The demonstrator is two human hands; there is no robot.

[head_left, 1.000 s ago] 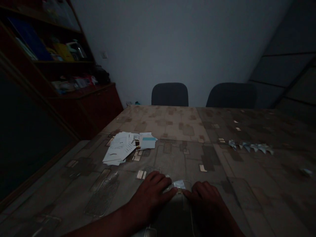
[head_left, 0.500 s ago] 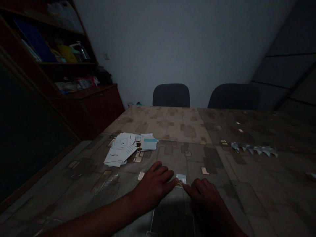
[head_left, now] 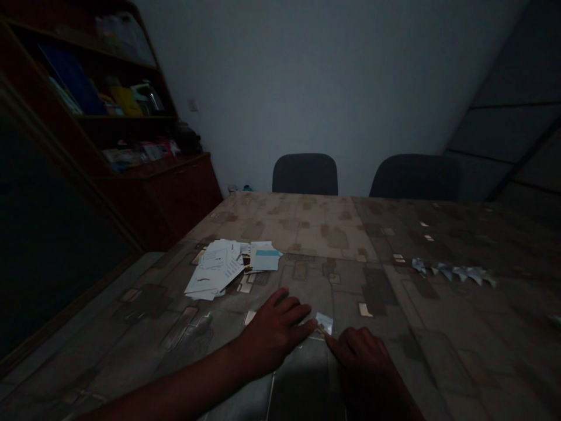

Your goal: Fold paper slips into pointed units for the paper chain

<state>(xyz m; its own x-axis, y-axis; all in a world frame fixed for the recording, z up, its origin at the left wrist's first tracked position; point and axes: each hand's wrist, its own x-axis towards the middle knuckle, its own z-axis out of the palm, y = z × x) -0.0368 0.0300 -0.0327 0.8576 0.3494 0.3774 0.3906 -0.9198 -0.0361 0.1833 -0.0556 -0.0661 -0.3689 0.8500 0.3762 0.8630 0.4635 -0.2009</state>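
Small pale rectangular piece (head_left: 325, 320), toward near edge of cloth-covered bench (head_left: 307, 210). Left hand (head_left: 278, 327) half-curled, thumb at piece; right hand (head_left: 362, 351) more tightly curled, fingertip there too; whether either grips, cannot tell. Loose white printed papers (head_left: 214, 272) toward left edge.

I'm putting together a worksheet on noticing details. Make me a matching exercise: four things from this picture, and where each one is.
1. small pale piece
2. pile of white papers
3. row of jagged pale pieces
4. dark chairs

A. beyond the far edge of the table
B. right side of the table
C. between the left hand and right hand
D. left side of the table

Pairs: 1-C, 2-D, 3-B, 4-A
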